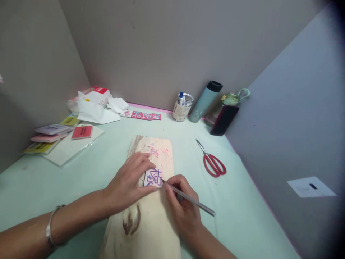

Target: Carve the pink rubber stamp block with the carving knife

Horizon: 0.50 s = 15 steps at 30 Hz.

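A small square carving block (152,177) with a purple character on its pale face lies on the wooden board (151,230). My left hand (132,174) steadies it, fingers along its upper edge and thumb at its lower edge. In my right hand (184,201) is a slim grey craft knife (198,205), gripped like a pen. The knife's tip touches or nearly touches the block's right side. Pink and lilac shavings (155,151) are scattered on the board just beyond the block.
Red-handled scissors (215,165) lie right of the board. Behind stand a pen-filled can (182,108), a blue tumbler (206,102) and a leaning phone (224,120). Carved red blocks (147,116) line the back. Wrapped blocks (51,129) and crumpled paper (94,108) are at left.
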Tool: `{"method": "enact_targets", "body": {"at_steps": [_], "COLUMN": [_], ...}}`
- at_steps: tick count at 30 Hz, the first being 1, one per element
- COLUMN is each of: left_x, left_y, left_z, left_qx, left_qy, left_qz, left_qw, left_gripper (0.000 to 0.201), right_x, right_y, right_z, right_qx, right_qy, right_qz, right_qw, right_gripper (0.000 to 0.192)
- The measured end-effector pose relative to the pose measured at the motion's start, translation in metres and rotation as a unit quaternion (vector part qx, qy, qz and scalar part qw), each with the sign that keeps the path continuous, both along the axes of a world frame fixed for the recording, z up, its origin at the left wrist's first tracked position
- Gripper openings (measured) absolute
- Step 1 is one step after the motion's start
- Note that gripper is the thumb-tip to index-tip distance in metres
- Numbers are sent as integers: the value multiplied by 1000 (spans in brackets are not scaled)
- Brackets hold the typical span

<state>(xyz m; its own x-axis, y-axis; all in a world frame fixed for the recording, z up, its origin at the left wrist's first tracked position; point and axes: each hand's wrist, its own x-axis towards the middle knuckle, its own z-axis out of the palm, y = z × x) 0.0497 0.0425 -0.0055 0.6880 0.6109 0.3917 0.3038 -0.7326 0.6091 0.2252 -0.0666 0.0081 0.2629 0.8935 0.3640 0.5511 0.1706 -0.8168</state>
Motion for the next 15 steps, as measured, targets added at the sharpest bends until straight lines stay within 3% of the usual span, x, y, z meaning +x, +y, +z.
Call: {"method": "enact_targets", "body": {"at_steps": [15], "left_x": [0], "left_y": [1], "left_z": [2], "left_qx": [-2], "left_qy": [2], "left_qz": [-1], "left_qw": [1000], "left_gripper": [32], "right_x": [5], "right_y": [5], "right_z": [13], "right_qx": [-58], "right_qy": [16], "right_qz": [47], "right_qw": [997], "right_gripper": [20]}}
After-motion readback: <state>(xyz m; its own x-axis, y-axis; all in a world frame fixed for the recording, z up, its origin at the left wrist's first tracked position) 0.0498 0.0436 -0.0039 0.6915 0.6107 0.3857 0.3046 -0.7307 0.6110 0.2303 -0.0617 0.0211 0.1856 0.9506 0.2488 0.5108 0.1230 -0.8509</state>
